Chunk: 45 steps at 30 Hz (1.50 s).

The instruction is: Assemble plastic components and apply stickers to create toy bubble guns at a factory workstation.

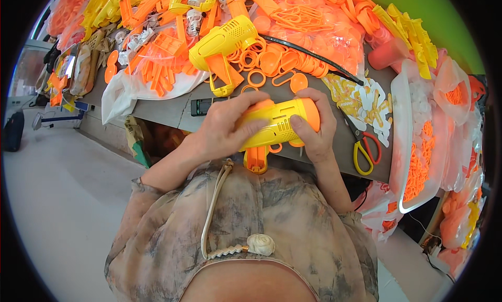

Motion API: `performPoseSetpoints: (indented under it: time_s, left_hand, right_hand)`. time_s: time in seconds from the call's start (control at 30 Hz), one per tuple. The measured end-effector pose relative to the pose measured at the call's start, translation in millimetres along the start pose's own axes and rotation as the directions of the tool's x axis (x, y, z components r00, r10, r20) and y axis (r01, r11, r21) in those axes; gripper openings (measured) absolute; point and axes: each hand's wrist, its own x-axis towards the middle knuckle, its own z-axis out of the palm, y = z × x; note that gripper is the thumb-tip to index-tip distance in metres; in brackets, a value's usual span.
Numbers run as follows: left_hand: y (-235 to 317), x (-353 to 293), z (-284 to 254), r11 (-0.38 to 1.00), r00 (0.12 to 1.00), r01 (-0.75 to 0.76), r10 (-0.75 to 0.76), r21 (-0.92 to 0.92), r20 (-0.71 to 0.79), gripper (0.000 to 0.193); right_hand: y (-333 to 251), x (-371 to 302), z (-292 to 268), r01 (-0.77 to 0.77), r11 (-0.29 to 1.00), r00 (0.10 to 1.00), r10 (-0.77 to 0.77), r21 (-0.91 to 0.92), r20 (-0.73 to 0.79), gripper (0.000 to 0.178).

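Observation:
Close to my body I hold a yellow and orange plastic toy gun (269,125), its shape much like a hair dryer's. It lies sideways, with the orange handle toward me. My left hand (222,123) is wrapped round its left end, thumb across the yellow body. Gripping the orange right end is my right hand (317,126), thumb pressed on the vented side. Just beyond, a second yellow toy gun (225,40) with an orange handle rests on the pile of parts. Orange rings (256,78) lie between the two.
Scissors (361,153) with red and yellow handles lie at the table's right, below a heap of stickers (361,100). A white bin (400,140) holds small orange parts. A black strap (314,56) crosses the parts. Yellow shells (413,35) sit at far right.

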Motion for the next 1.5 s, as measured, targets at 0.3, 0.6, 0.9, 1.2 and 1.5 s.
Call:
performPoseSetpoints:
  time_s: [0.3,0.6,0.9,1.2,1.5]
  left_hand:
    - [-13.0,-4.3,24.1,0.917,0.967,-0.251,0.253,0.311,0.034,0.077]
    - [-16.1,10.1,25.5,0.979,0.985,-0.16,0.149,0.129,0.09,0.074]
    - [-18.9,36.3,15.0,0.966,0.976,-0.213,0.205,0.145,0.071,0.075]
    - [-13.4,31.4,9.5,0.965,0.968,-0.247,0.242,0.084,0.066,0.061]
    - [-9.0,24.7,15.3,0.954,0.946,-0.292,0.278,0.068,0.17,0.055]
  right_hand:
    - [10.8,-7.6,4.3,0.011,0.998,0.998,-0.015,-0.054,-0.067,0.036]
    - [17.0,-10.0,0.2,-0.012,0.999,0.986,0.005,-0.04,-0.164,0.033]
    - [13.2,2.7,-13.8,0.095,0.995,0.941,-0.085,0.013,-0.328,0.027]
    - [-37.0,10.8,-41.7,0.035,0.921,0.988,0.027,-0.388,0.152,0.055]
    - [-36.6,2.6,-41.0,0.368,0.617,0.829,0.121,-0.695,0.546,0.083]
